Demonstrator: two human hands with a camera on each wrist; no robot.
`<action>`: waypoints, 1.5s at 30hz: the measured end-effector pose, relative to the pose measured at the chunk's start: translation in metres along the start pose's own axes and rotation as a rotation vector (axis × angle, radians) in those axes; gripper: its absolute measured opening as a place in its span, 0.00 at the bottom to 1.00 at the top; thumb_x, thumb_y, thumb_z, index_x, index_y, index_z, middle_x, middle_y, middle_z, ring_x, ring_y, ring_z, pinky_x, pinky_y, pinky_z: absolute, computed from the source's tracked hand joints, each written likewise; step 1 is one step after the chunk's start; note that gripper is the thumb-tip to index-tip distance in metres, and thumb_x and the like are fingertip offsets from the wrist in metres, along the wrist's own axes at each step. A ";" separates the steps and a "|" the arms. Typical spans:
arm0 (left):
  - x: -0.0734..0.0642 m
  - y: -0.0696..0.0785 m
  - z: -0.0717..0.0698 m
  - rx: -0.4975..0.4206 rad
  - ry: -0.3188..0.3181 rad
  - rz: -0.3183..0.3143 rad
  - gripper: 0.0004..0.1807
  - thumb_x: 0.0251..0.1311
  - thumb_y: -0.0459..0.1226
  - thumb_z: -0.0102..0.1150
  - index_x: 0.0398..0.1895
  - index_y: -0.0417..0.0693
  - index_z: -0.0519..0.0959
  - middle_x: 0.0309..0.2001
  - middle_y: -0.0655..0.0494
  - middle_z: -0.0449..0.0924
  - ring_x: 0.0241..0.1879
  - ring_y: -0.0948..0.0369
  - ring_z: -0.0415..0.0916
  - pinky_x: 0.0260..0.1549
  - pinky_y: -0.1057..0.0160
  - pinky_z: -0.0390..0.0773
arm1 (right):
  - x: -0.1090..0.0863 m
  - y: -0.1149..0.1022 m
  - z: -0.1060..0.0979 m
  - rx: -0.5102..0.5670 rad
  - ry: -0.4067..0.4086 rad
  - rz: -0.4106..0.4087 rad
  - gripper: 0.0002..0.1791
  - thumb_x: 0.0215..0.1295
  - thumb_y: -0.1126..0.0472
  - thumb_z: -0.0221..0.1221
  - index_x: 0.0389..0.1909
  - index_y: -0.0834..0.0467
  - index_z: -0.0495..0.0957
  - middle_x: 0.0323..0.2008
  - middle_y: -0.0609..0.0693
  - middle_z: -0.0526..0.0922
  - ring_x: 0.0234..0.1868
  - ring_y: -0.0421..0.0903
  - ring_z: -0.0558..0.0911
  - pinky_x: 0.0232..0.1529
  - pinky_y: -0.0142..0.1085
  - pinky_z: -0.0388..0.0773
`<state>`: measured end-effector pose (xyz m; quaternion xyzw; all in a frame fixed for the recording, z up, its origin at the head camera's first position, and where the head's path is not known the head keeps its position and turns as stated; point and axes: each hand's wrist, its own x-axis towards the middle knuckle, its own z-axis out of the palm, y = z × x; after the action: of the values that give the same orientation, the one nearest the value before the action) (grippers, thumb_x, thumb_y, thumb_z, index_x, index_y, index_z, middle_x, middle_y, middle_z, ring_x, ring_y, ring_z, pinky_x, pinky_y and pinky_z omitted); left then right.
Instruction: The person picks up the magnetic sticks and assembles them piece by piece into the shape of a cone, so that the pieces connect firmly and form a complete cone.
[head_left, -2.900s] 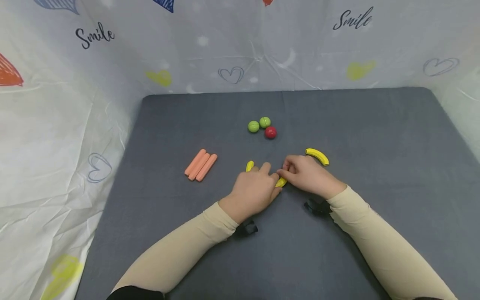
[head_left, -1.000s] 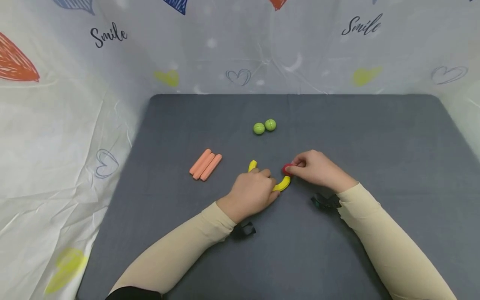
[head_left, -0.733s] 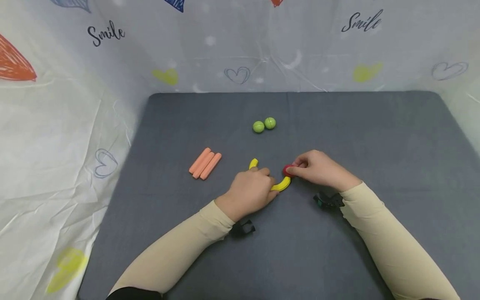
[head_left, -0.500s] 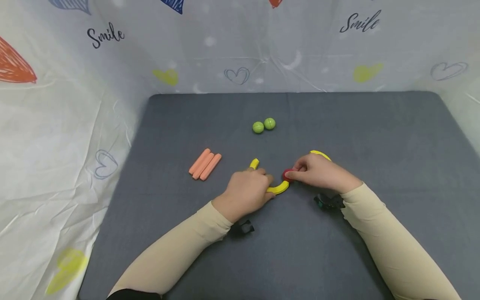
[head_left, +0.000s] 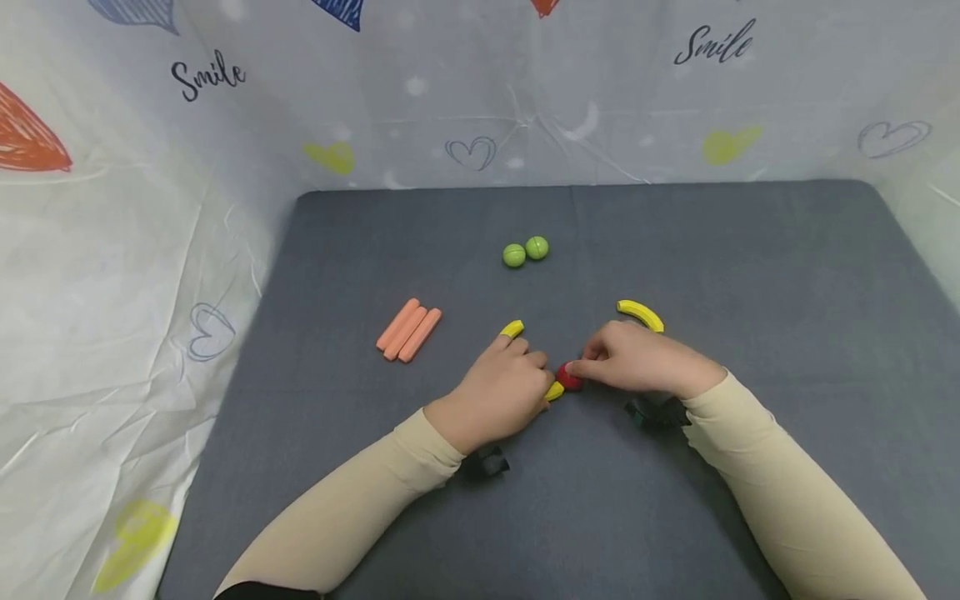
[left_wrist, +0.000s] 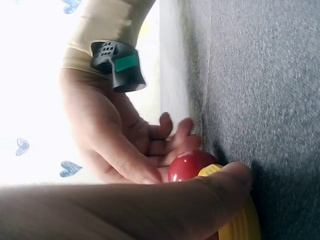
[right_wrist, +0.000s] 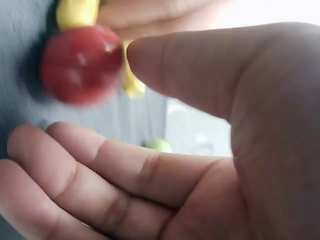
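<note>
My left hand (head_left: 495, 392) grips a curved yellow piece (head_left: 553, 392), its thumb lying along the near end in the left wrist view. More yellow (head_left: 512, 328) sticks out past the fingers on the far side; the middle is hidden under the hand. A glossy red ball (head_left: 567, 378) sits right at the end of the yellow piece. My right hand (head_left: 637, 358) has its thumb tip at the ball's edge. In the right wrist view its fingers are loosely bent, with a gap between them and the red ball (right_wrist: 82, 65).
Another curved yellow piece (head_left: 640, 315) lies just beyond my right hand. Two green balls (head_left: 525, 251) sit together toward the back of the grey table (head_left: 750, 275). Three pink sticks (head_left: 408, 330) lie side by side at left. A patterned sheet (head_left: 600, 92) hangs behind.
My right hand took the red ball from beside the green ones and brought it to the yellow piece. Both then shifted nearer and turned slightly; the right fingers now stand off the ball.
</note>
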<state>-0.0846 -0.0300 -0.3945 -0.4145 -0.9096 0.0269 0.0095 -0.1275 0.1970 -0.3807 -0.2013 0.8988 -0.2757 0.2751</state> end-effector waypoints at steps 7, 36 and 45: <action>0.001 -0.003 0.000 -0.032 -0.009 0.031 0.10 0.63 0.49 0.74 0.43 0.59 0.91 0.37 0.64 0.86 0.36 0.60 0.73 0.44 0.58 0.72 | -0.012 0.023 -0.034 -0.087 0.242 0.101 0.16 0.73 0.53 0.64 0.50 0.61 0.88 0.43 0.55 0.89 0.37 0.48 0.84 0.37 0.46 0.80; 0.003 -0.005 0.002 -0.044 -0.008 0.040 0.11 0.65 0.49 0.72 0.47 0.58 0.91 0.38 0.63 0.86 0.37 0.60 0.72 0.43 0.58 0.73 | 0.013 0.035 -0.014 -0.051 0.204 0.131 0.23 0.66 0.61 0.59 0.59 0.68 0.77 0.22 0.51 0.76 0.19 0.45 0.72 0.24 0.39 0.68; 0.004 -0.005 0.003 -0.036 -0.006 0.046 0.13 0.65 0.50 0.73 0.47 0.57 0.91 0.39 0.63 0.87 0.37 0.60 0.73 0.44 0.57 0.74 | 0.013 0.018 -0.002 -0.010 0.253 0.086 0.20 0.66 0.61 0.61 0.56 0.66 0.77 0.23 0.51 0.75 0.20 0.46 0.73 0.25 0.39 0.70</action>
<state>-0.0914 -0.0307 -0.3974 -0.4351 -0.9003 0.0121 -0.0015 -0.1426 0.2050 -0.3952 -0.1276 0.9354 -0.2824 0.1702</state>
